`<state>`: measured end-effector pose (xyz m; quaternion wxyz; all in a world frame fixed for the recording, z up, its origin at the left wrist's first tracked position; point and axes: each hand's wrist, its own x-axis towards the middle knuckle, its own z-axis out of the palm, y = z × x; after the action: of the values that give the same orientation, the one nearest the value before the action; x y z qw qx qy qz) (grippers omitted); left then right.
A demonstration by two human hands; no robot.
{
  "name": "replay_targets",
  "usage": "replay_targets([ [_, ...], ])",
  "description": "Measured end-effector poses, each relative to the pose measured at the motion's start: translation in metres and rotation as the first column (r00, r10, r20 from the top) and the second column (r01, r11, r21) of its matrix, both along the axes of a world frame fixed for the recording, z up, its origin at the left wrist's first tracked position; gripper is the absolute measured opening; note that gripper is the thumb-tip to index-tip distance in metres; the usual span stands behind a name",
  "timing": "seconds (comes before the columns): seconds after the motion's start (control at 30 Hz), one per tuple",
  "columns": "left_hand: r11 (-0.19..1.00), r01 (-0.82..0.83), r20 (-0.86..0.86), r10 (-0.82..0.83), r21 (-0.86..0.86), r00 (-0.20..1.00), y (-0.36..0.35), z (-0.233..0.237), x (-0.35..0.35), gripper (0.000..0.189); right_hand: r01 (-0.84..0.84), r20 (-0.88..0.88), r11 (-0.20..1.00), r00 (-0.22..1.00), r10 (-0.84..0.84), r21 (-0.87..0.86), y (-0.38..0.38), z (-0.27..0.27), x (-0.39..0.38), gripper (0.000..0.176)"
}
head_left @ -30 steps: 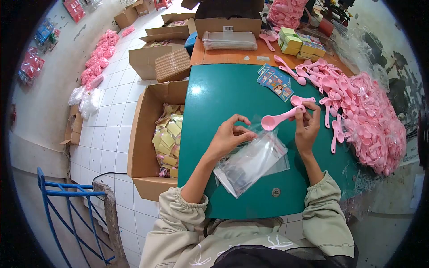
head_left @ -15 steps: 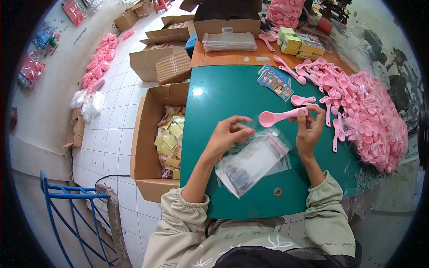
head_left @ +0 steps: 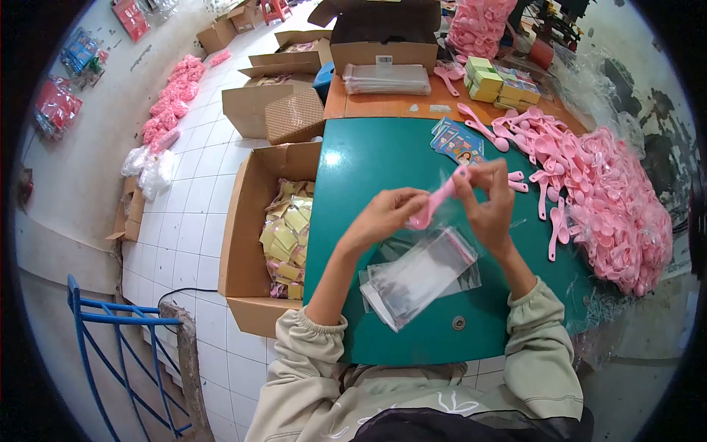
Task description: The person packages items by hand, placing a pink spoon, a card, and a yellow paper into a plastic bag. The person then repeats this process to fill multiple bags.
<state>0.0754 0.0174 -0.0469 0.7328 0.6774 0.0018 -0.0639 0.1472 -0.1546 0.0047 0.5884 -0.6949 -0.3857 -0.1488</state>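
A pink spoon (head_left: 443, 193) slants between my two hands over the green table (head_left: 353, 158). My right hand (head_left: 487, 202) pinches its handle end at the top. At the spoon's bowl, my left hand (head_left: 387, 216) has its fingers closed on a clear plastic bag, which is blurred and hard to make out around the bowl. Below my hands lies a stack of clear plastic bags (head_left: 420, 276). Just beyond my right hand are some blue printed cards (head_left: 458, 140), partly hidden by it.
A large heap of pink spoons (head_left: 611, 199) covers the table's right side. An open carton (head_left: 239, 243) with yellow packets stands on the floor at the left. Bundled clear bags (head_left: 387, 79) and yellow boxes (head_left: 486, 82) lie on the orange surface behind.
The spoon has tilted from nearly level to steeply slanted, its bowl moving down and left to my left hand. My left hand has moved right and its fingers have closed.
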Motion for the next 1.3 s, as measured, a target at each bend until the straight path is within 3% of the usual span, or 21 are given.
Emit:
replay_targets([
  [0.03, 0.999, 0.035, -0.081, -0.038, -0.035, 0.996, 0.001, 0.027, -0.001, 0.042, 0.034, 0.02, 0.998, 0.999, -0.033, -0.043, 0.004, 0.011, 0.006, 0.019],
  [0.13, 0.987, 0.012, 0.05, -0.005, -0.159, 0.999, 0.014, 0.051, 0.001, 0.037, 0.0, 0.095, 1.0, 0.995, -0.002, 0.02, 0.023, 0.031, 0.018, 0.016],
  [0.17, 0.991, -0.027, 0.1, 0.041, -0.132, 0.994, 0.018, 0.056, 0.002, 0.038, -0.05, -0.007, 0.997, 0.999, 0.05, -0.056, 0.022, 0.035, 0.019, 0.023],
  [0.27, 0.981, -0.185, 0.15, 0.191, -0.052, 0.97, 0.028, 0.061, 0.006, 0.038, -0.313, 0.252, 0.915, 0.892, 0.375, -0.253, 0.032, 0.033, 0.029, 0.042],
  [0.3, 0.982, -0.165, 0.136, 0.176, -0.09, 0.975, 0.03, 0.062, 0.008, 0.037, -0.376, 0.14, 0.867, 0.888, 0.438, -0.327, 0.031, 0.027, 0.025, 0.054],
  [0.4, 0.979, -0.129, 0.07, 0.142, -0.157, 0.987, 0.03, 0.065, 0.005, 0.036, -0.571, -0.234, 0.82, 0.803, 0.548, -0.039, 0.021, 0.017, 0.06, 0.043],
  [0.43, 0.981, -0.138, 0.048, 0.146, -0.136, 0.988, 0.031, 0.07, 0.003, 0.036, -0.409, -0.285, 0.877, 0.897, 0.337, -0.253, 0.012, 0.015, 0.078, 0.041],
  [0.47, 0.982, -0.149, 0.027, 0.153, -0.115, 0.988, 0.033, 0.072, 0.002, 0.035, -0.234, -0.281, 0.856, 0.954, 0.109, -0.461, -0.001, 0.009, 0.096, 0.041],
  [0.5, 0.982, -0.151, 0.021, 0.154, -0.113, 0.988, 0.035, 0.072, 0.001, 0.035, 0.023, -0.044, 0.775, 0.997, -0.065, -0.631, -0.018, -0.015, 0.113, 0.041],
  [0.53, 0.982, -0.151, 0.015, 0.154, -0.11, 0.988, 0.038, 0.071, 0.0, 0.035, 0.295, 0.22, 0.635, 0.955, -0.197, -0.714, -0.03, -0.04, 0.128, 0.044],
  [0.63, 0.987, -0.143, 0.004, 0.144, -0.076, 0.99, 0.045, 0.065, 0.002, 0.036, 0.237, 0.107, 0.622, 0.965, -0.24, -0.746, -0.042, -0.06, 0.143, 0.044],
  [0.73, 0.994, -0.107, -0.015, 0.106, -0.03, 0.994, 0.046, 0.053, 0.004, 0.036, 0.194, -0.051, 0.743, 0.954, -0.294, -0.641, -0.042, -0.068, 0.148, 0.038],
  [0.83, 0.998, -0.067, -0.05, 0.066, -0.018, 0.997, 0.045, 0.052, 0.006, 0.034, 0.311, 0.084, 0.668, 0.933, -0.35, -0.676, -0.042, -0.062, 0.147, 0.03],
  [0.93, 0.999, -0.047, -0.055, 0.047, -0.008, 0.997, 0.042, 0.05, 0.007, 0.032, 0.536, 0.383, 0.522, 0.843, -0.379, -0.663, -0.033, -0.04, 0.129, 0.023],
  [1.0, 0.999, -0.043, -0.055, 0.043, 0.007, 0.998, 0.042, 0.051, 0.007, 0.032, 0.28, 0.13, 0.696, 0.956, -0.261, -0.661, -0.029, -0.025, 0.125, 0.023],
  [1.07, 0.999, -0.041, -0.063, 0.042, 0.021, 0.997, 0.041, 0.052, 0.007, 0.032, -0.047, -0.162, 0.799, 0.985, -0.063, -0.599, -0.024, -0.015, 0.117, 0.023],
  [1.13, 0.999, -0.019, -0.046, 0.02, 0.029, 0.999, 0.04, 0.049, 0.008, 0.032, -0.405, -0.458, 0.798, 0.869, 0.185, -0.446, -0.015, -0.007, 0.101, 0.024],
  [1.17, 0.999, -0.007, -0.038, 0.008, 0.034, 0.999, 0.04, 0.047, 0.008, 0.032, -0.507, -0.564, 0.783, 0.787, 0.251, -0.36, -0.008, 0.001, 0.091, 0.026],
  [1.27, 1.0, 0.0, -0.059, 0.0, -0.005, 0.998, 0.042, 0.051, 0.007, 0.033, -0.43, -0.734, 0.874, 0.515, 0.442, 0.225, -0.001, 0.006, 0.082, 0.026],
  [1.3, 1.0, 0.002, -0.048, -0.002, -0.01, 0.999, 0.043, 0.05, 0.007, 0.033, -0.344, -0.769, 0.884, 0.453, 0.451, 0.315, 0.0, 0.013, 0.08, 0.027],
])
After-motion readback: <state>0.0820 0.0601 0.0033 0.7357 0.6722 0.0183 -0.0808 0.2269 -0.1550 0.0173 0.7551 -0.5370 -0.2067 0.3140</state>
